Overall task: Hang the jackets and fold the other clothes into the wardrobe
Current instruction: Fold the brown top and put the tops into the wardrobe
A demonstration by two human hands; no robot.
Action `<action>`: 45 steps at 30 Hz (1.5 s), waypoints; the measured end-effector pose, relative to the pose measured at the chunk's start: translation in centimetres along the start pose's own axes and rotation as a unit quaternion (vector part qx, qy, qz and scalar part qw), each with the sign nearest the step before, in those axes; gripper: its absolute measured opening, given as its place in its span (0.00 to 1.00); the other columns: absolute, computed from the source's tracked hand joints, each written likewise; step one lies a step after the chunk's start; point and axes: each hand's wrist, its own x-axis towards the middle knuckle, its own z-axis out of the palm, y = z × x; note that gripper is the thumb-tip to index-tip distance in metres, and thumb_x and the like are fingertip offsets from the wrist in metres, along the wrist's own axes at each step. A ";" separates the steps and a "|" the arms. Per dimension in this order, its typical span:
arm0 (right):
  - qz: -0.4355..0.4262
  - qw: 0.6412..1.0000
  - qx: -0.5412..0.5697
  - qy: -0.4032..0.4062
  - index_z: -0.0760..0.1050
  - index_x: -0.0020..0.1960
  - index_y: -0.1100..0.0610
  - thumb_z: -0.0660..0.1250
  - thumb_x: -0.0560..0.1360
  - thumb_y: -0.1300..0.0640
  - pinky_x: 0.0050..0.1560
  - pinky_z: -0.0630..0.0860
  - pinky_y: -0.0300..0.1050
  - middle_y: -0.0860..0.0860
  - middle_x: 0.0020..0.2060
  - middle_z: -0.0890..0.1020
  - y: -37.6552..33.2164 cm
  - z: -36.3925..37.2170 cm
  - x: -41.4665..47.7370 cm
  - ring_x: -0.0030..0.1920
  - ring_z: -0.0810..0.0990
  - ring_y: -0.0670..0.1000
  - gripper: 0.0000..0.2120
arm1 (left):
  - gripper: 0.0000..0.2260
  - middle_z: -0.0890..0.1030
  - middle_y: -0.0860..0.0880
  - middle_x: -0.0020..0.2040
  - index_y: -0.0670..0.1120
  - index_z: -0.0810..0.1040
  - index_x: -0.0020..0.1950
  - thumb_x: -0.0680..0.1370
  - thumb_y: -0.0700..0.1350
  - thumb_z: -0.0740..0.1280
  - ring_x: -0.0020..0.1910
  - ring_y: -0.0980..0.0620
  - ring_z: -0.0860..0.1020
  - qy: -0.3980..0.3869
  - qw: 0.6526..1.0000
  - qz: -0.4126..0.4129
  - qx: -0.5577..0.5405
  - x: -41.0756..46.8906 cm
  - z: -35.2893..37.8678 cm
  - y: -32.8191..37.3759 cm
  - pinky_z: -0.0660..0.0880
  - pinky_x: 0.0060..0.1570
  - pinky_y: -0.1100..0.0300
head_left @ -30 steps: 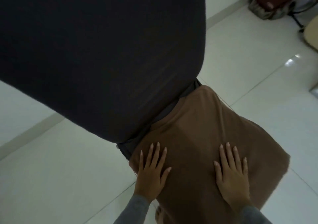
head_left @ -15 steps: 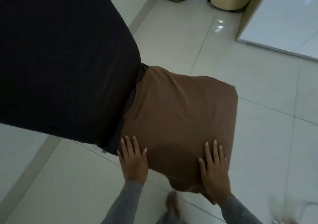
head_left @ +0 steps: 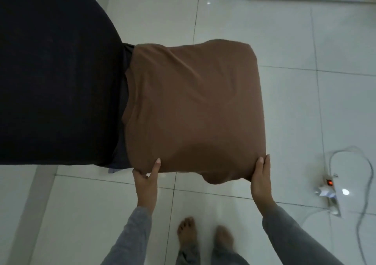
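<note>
Gripping a folded square of brown knit cloth (head_left: 193, 110) by its two near corners, the person appears to be at the end of the folding step, with the carry to the wardrobe yet to come. The cloth juts out from the right edge of a broad black fabric-covered surface (head_left: 50, 71), its left border lying against a strip of dark grey fabric (head_left: 124, 94) at that edge. Most of it hangs out over the white tiled floor (head_left: 305, 102) to the right of the black surface. Whether anything props it from below cannot be told.

The left hand (head_left: 146, 181) pinches the corner nearer the black surface. Its thumb (head_left: 156, 165) lies straight on top of the cloth and the other fingers go underneath, out of sight. The right hand (head_left: 261, 180) clasps the corner farther from the black surface, fingers (head_left: 265, 163) pressed close together along the folded edge. How far they curl beneath is hidden.

The next move probably calls for lifting the bundle level and keeping both corners tight. A lump of cloth sags between the hands, and the layers could slide apart if either grip loosens.

A white power strip with a red switch (head_left: 329, 184) and its cable lie on the floor well to the right of the black surface, worth stepping around.
</note>
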 end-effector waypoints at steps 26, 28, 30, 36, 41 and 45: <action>0.170 0.865 0.462 0.098 0.75 0.45 0.56 0.57 0.81 0.56 0.25 0.74 0.35 0.47 0.33 0.82 -0.8 -4.4 -3.1 0.28 0.80 0.45 0.11 | 0.14 0.83 0.46 0.54 0.46 0.78 0.58 0.79 0.53 0.63 0.52 0.46 0.81 -0.015 0.988 -0.098 -0.117 -5.6 -2.6 1.1 0.77 0.52 0.52; 0.139 0.889 0.403 0.169 0.75 0.45 0.55 0.59 0.79 0.56 0.24 0.71 0.33 0.48 0.36 0.80 -1.9 -4.6 -3.0 0.27 0.77 0.45 0.08 | 0.14 0.82 0.46 0.54 0.47 0.78 0.60 0.79 0.53 0.62 0.52 0.48 0.80 0.006 0.992 -0.068 -0.106 -5.6 -2.1 2.6 0.77 0.52 0.52; 0.108 0.903 0.364 0.202 0.78 0.50 0.57 0.62 0.75 0.55 0.34 0.78 0.37 0.50 0.42 0.82 -2.6 -4.8 -2.7 0.37 0.81 0.47 0.09 | 0.15 0.81 0.48 0.54 0.47 0.77 0.62 0.79 0.53 0.62 0.52 0.49 0.80 0.017 0.994 -0.050 -0.095 -5.4 -1.6 4.0 0.76 0.54 0.52; 0.032 0.926 0.272 0.260 0.75 0.48 0.56 0.63 0.75 0.56 0.52 0.77 0.39 0.49 0.46 0.80 -6.0 -4.7 -0.7 0.52 0.80 0.49 0.05 | 0.10 0.82 0.46 0.52 0.47 0.79 0.57 0.80 0.49 0.62 0.52 0.49 0.79 0.028 0.995 -0.016 -0.096 -3.0 -0.5 8.5 0.76 0.52 0.56; 0.039 0.939 0.180 0.290 0.73 0.51 0.59 0.62 0.76 0.53 0.53 0.75 0.42 0.50 0.46 0.79 -8.3 -4.0 2.1 0.50 0.78 0.49 0.09 | 0.09 0.81 0.45 0.49 0.43 0.79 0.54 0.80 0.42 0.60 0.50 0.47 0.79 0.048 0.996 -0.046 -0.056 1.1 1.8 11.9 0.75 0.50 0.56; 0.042 0.953 0.139 0.265 0.75 0.52 0.61 0.60 0.75 0.53 0.58 0.76 0.53 0.54 0.50 0.79 -11.4 -3.0 6.5 0.49 0.78 0.52 0.13 | 0.11 0.79 0.46 0.42 0.41 0.78 0.47 0.77 0.33 0.57 0.39 0.50 0.78 0.087 0.986 -0.087 -0.108 4.8 4.2 15.0 0.76 0.35 0.61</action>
